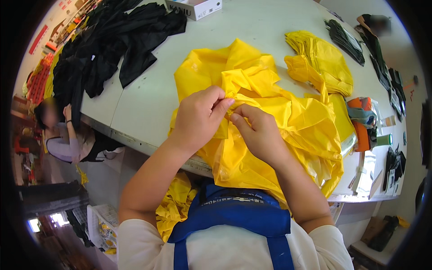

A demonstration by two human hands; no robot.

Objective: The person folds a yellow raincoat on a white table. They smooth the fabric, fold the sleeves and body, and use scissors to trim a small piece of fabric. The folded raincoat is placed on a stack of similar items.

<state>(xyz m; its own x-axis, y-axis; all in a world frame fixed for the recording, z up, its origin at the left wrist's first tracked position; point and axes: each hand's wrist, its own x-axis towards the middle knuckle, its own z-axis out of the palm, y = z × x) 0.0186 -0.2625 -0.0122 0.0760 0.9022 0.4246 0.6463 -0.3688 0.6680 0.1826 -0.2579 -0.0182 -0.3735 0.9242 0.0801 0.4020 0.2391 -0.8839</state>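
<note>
A large, crumpled piece of thin, shiny yellow fabric (306, 130) spreads over the near part of the table and hangs past its front edge toward my lap. My left hand (200, 114) pinches a gathered bit of it between thumb and bent fingers. Close beside it, my right hand (258, 130) is also closed on the fabric, thumb against forefinger. The two hands almost meet at the bunched spot. What exactly lies between the fingertips is too small to make out beyond the yellow folds.
A pale table (148, 105) carries black garments (96, 49) at far left, a white box (195, 8), folded yellow fabric (321, 60) and an orange item (361, 135) at right. Another person (67, 139) works at the left edge. More yellow fabric (173, 202) lies beside my blue apron (234, 213).
</note>
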